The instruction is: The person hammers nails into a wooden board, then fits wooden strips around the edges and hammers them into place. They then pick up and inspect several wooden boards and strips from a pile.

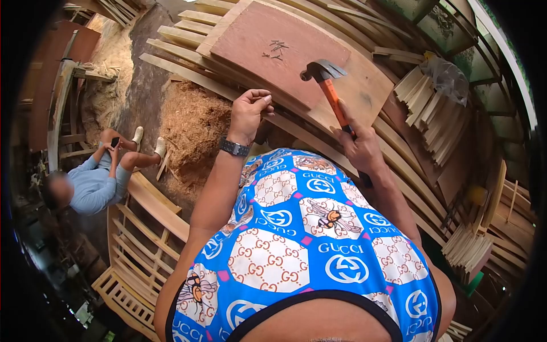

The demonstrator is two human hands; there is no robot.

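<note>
My right hand (362,149) grips the orange handle of a claw hammer (330,91). Its steel head is raised over the edge of a reddish board (268,34). My left hand (249,111), with a wristwatch on it, rests on the near edge of a pale wooden slat (296,128), just left of the hammer. Its fingertips are pinched together, and anything held between them is too small to see. A few loose nails (276,50) lie on the reddish board, beyond both hands.
Curved wooden slats (188,37) are stacked under and around the board. A sawdust heap (194,128) lies to the left. A seated person (97,182) in blue is at the far left, next to a slatted wooden frame (134,268). Bundles of short sticks (433,108) lie at right.
</note>
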